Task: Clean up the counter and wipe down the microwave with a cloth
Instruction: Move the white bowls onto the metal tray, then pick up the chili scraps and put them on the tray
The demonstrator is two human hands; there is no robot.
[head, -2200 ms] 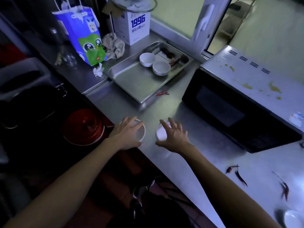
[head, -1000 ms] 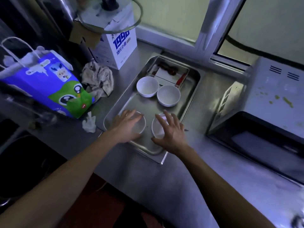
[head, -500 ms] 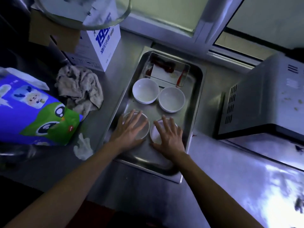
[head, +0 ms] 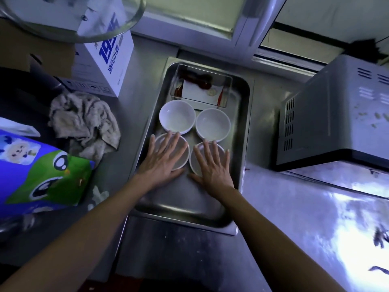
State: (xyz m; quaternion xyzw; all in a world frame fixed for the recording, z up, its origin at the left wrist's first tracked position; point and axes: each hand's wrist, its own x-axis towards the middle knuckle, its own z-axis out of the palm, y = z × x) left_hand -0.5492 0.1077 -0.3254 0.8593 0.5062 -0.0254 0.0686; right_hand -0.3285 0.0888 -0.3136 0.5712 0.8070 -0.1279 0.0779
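A steel tray (head: 242, 131) lies on the counter (head: 294, 207) with two white bowls side by side at its middle, one left (head: 176, 118) and one right (head: 213, 124). Just nearer sit two more white bowls. My left hand (head: 164, 159) lies flat, fingers straight and spread, over the left one (head: 183, 161). My right hand (head: 212, 165) lies flat over the right one (head: 194, 163). A crumpled beige cloth (head: 84, 123) lies left of the tray. The grey microwave (head: 336, 114), its top spotted with crumbs, stands to the right.
A clear box (head: 201, 87) with red scraps sits at the tray's far end. A white carton (head: 105, 60) and a blue-green paper bag (head: 37, 171) stand at the left, a crumpled tissue (head: 99, 194) near the bag. Dried chillies (head: 381, 239) lie at the right.
Both hands carried two white bowls from the counter's front edge into the tray and set them down. Their fingers have gone from curled round the bowls to flat on top.
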